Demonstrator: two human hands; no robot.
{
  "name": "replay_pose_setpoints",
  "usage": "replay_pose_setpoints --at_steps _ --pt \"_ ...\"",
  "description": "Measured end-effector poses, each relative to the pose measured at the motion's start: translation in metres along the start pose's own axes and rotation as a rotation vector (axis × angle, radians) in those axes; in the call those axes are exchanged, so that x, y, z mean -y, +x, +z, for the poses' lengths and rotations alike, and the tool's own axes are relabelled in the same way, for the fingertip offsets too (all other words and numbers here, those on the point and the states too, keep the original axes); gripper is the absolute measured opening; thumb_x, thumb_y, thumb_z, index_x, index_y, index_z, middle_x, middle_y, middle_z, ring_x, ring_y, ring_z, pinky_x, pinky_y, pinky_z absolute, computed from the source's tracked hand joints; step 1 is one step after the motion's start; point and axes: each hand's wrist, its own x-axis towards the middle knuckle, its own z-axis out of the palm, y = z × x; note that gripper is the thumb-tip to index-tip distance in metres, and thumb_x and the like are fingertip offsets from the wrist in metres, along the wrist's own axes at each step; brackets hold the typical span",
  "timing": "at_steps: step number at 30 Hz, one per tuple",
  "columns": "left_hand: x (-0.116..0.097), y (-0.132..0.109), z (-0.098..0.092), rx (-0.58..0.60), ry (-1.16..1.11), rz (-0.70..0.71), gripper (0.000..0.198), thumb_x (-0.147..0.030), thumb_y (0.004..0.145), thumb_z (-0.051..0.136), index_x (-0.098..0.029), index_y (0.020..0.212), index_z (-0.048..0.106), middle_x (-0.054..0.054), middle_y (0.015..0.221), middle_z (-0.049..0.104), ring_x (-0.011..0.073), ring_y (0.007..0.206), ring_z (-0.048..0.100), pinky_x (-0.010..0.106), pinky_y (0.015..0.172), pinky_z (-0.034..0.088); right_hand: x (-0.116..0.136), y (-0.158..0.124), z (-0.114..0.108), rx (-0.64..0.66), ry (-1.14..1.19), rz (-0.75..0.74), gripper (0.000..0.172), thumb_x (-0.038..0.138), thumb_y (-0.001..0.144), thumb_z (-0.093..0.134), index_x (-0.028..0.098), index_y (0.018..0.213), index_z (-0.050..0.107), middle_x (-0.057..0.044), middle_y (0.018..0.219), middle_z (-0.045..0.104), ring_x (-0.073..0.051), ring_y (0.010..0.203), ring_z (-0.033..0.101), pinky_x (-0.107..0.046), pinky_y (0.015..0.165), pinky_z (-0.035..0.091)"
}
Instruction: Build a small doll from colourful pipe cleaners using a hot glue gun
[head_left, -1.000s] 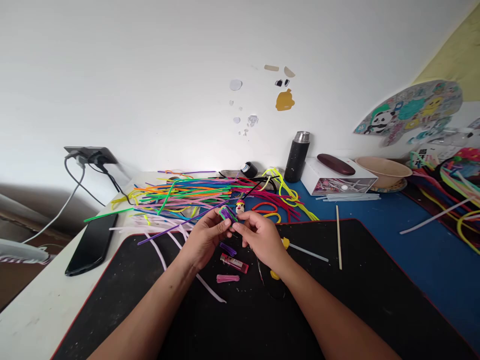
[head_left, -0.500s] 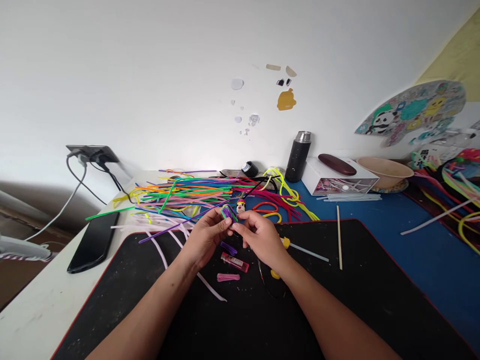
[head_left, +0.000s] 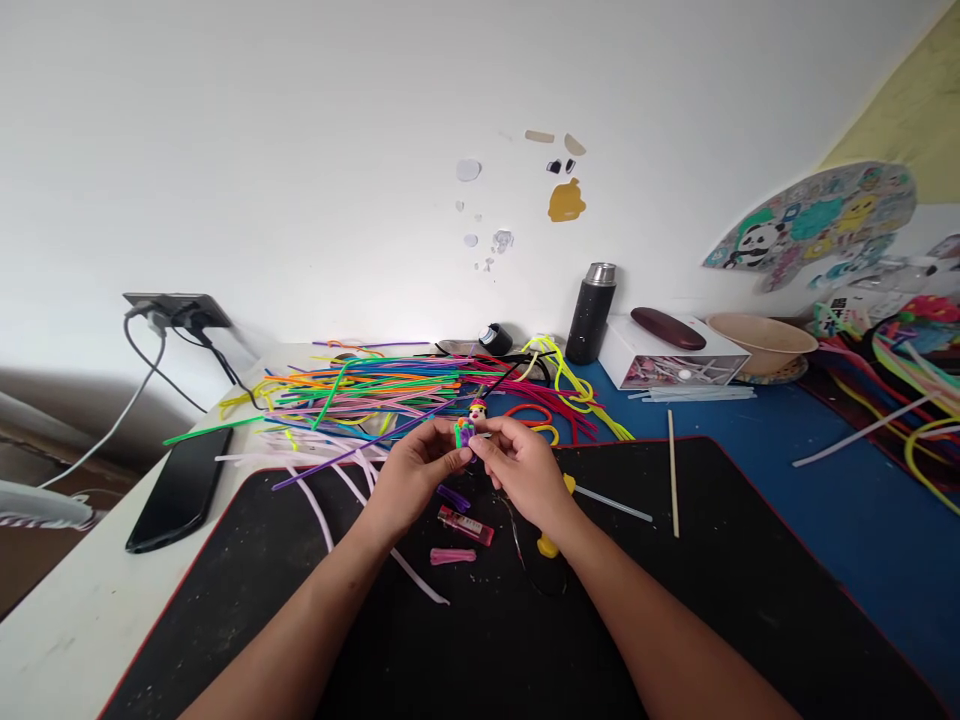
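A small bundle of purple, green and orange pipe cleaners (head_left: 465,435) is pinched between both my hands above the black mat (head_left: 480,640). My left hand (head_left: 412,475) grips its left side with thumb and fingers. On its right side, the fingertips of my right hand (head_left: 525,470) close on it. Just behind stands a little doll-like figure (head_left: 478,410) with a red and yellow top. Below my hands lie a folded purple pipe cleaner (head_left: 454,498), a red lighter (head_left: 466,525) and a folded pink pipe cleaner (head_left: 453,556). A yellow glue gun (head_left: 549,546) is partly hidden by my right wrist.
Many coloured pipe cleaners (head_left: 375,385) are heaped at the back. A black phone (head_left: 180,490) lies left. A wooden stick (head_left: 673,475) rests on the right, before a black thermos (head_left: 591,315), a white box (head_left: 675,350) and a beige bowl (head_left: 761,340).
The pipe-cleaner bundle has been turned in my fingers, so orange now shows at its top. Both hands keep their hold, and the whole view has shifted slightly.
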Motion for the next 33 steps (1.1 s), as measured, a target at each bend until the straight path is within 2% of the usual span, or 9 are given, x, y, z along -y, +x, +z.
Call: replay_pose_setpoints --at_steps 4,14,24,28,33 --pt "0.0014 0.0001 -0.0014 -0.012 0.022 0.014 0.035 -0.035 0.067 0.099 -0.020 0.091 0.078 0.002 0.087 0.074 0.0179 0.078 0.066 0.029 0.072 0.055 0.0011 -0.0003 -0.0003 -0.010 -0.030 -0.011 0.028 0.047 0.093 0.070 0.021 0.103 0.072 0.006 0.060 0.054 -0.013 0.047 0.049 -0.028 0.050 0.036" --pt "0.0037 -0.0009 -0.0004 -0.016 0.078 0.019 0.039 -0.039 0.068 0.097 -0.020 0.095 0.077 0.002 0.089 0.075 0.0185 0.082 0.067 0.030 0.075 0.055 -0.0016 0.0015 -0.0004 -0.035 -0.036 -0.024 0.030 0.048 0.091 0.070 0.019 0.098 0.071 0.007 0.057 0.052 -0.012 0.045 0.047 -0.027 0.048 0.034" --pt "0.0033 -0.0015 -0.0009 -0.010 0.168 0.053 0.044 -0.050 0.076 0.090 -0.020 0.103 0.074 0.004 0.095 0.077 0.0213 0.086 0.070 0.033 0.077 0.058 0.0004 0.0032 -0.0020 0.067 0.084 0.056 0.038 0.052 0.088 0.074 0.019 0.105 0.068 0.008 0.058 0.054 -0.011 0.044 0.049 -0.023 0.042 0.034" --pt "0.0025 -0.0020 -0.0026 0.019 0.191 0.067 0.040 -0.052 0.084 0.083 -0.020 0.107 0.076 0.007 0.109 0.079 0.0237 0.094 0.072 0.034 0.079 0.059 -0.0009 0.0047 -0.0041 0.066 0.116 0.075 0.039 0.053 0.087 0.075 0.019 0.105 0.069 0.009 0.054 0.053 -0.011 0.043 0.047 -0.023 0.042 0.035" --pt "0.0002 -0.0021 -0.0036 0.003 0.212 0.097 0.039 -0.051 0.087 0.080 -0.020 0.111 0.077 0.009 0.116 0.080 0.0277 0.109 0.072 0.039 0.093 0.058 0.0005 0.0033 -0.0024 0.088 0.094 0.090 0.036 0.052 0.086 0.074 0.019 0.100 0.070 0.008 0.053 0.053 -0.011 0.043 0.046 -0.024 0.042 0.034"
